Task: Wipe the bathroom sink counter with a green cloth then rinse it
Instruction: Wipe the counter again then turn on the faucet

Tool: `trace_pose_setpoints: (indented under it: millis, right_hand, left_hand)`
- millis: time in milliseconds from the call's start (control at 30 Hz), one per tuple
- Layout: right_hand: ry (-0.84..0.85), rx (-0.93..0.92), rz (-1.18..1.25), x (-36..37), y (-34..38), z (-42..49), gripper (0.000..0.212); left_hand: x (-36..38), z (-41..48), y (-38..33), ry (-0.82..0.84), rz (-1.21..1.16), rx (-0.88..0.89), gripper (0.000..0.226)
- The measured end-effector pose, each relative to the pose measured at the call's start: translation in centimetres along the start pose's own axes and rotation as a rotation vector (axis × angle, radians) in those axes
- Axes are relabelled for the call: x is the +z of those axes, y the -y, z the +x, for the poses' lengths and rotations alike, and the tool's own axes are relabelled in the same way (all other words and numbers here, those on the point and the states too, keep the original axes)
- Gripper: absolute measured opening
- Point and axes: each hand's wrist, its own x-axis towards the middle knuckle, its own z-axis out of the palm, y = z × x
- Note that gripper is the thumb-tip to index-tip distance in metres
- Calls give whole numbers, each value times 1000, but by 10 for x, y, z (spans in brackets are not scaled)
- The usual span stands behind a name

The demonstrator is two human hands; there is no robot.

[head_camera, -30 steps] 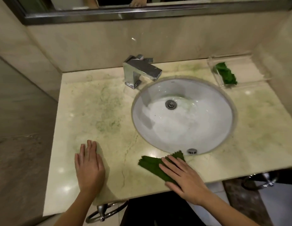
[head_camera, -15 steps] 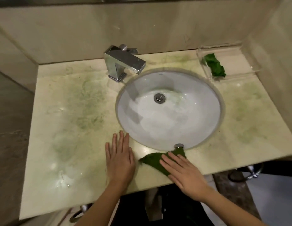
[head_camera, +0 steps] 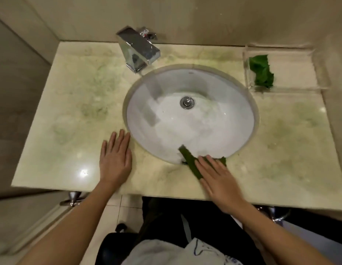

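Right hand (head_camera: 218, 180) flat, fingers straight and slightly spread, pressing green cloth (head_camera: 191, 163) onto counter (head_camera: 74, 142) at near rim of sink (head_camera: 191, 119); cloth pokes out past fingertips, one corner hanging over rim into basin. Left hand (head_camera: 115, 159) flat on bare counter, fingers straight and close together, fingertips just beside sink's left rim, holding nothing. Faucet (head_camera: 137, 48) well beyond left fingertips. Clear tray (head_camera: 281, 88) with second green cloth (head_camera: 262, 71) far beyond right fingertips, back corner
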Motion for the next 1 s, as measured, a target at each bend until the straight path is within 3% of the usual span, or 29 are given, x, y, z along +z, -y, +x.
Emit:
trace_pose_setpoints:
  millis: [100, 200, 300, 367, 533, 633, 733, 900, 1000]
  right_hand:
    - [55, -69, 21, 12, 22, -18, 50]
    - [92, -108, -22, 2, -13, -46, 52]
    - [14, 119, 0, -5, -30, -31, 51]
    - [-42, 236, 25, 1, -3, -7, 52]
    - [55, 40, -15, 8, 9, -43, 51]
    - [-10, 234, -24, 0, -23, -47, 53]
    - [-127, 449, 38, 2, -5, -7, 52]
    - [-57, 245, 7, 9, 6, -49, 50]
    - [-108, 445, -1, -1, -40, -65, 51]
  left_hand:
    - [10, -21, -30, 5, -5, -131, 64]
    - [13, -25, -33, 19, 9, -126, 65]
    - [14, -22, -28, 11, 23, -88, 67]
    - [16, -23, -29, 13, 16, -74, 68]
    - [17, -27, -24, 48, 14, -12, 67]
    - [14, -29, -28, 65, -2, 82, 62]
    - [16, -27, -49, 88, -18, 264, 57]
    - [23, -22, -99, 151, -100, 447, 53]
    - [28, -14, -121, 166, -138, 509, 51]
